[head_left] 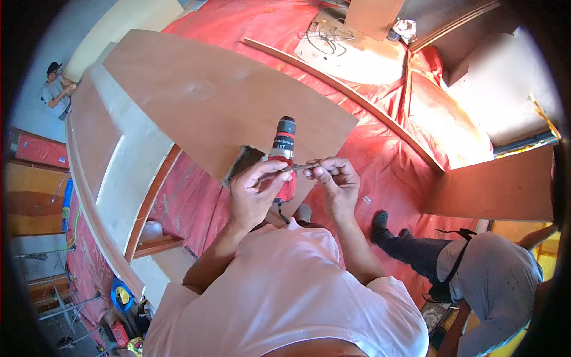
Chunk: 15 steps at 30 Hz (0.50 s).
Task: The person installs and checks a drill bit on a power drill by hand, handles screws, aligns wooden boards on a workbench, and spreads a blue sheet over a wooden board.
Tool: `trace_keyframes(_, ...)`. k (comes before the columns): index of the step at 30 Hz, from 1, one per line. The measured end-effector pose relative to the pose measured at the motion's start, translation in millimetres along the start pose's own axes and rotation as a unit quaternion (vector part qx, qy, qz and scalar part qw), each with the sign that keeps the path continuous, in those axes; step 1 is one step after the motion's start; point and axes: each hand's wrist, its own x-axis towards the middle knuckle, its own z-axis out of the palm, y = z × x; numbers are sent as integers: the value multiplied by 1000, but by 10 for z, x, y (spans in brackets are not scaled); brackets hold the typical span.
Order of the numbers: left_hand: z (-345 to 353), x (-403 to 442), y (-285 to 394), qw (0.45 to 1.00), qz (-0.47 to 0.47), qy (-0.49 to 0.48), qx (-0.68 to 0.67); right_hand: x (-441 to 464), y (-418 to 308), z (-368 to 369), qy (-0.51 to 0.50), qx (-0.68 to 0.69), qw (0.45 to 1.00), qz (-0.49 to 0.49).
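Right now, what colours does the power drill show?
The power drill is mainly red and black; see head view.

Free room right of right hand (338, 183), drill (285, 138) an obstacle beside left hand (253, 189)

Strong glare burns out the upper right, and fisheye distortion bows the large brown panel (220, 98).

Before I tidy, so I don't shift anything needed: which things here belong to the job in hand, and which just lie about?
Job:
- slim piece, pinched by left hand and right hand
- probably the drill

Lying about, apparently:
- black cable
- crumpled white bundle
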Motion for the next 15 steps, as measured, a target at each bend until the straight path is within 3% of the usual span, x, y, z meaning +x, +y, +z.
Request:
trace_keyframes(2, 43, 20, 85, 994, -46, 11, -98, 8, 17, -7, -1, 5, 1000, 2)
trace_keyframes(15, -18, 20, 37, 993, -64, 1, -103, -26, 94, -14, -4, 4, 997, 71)
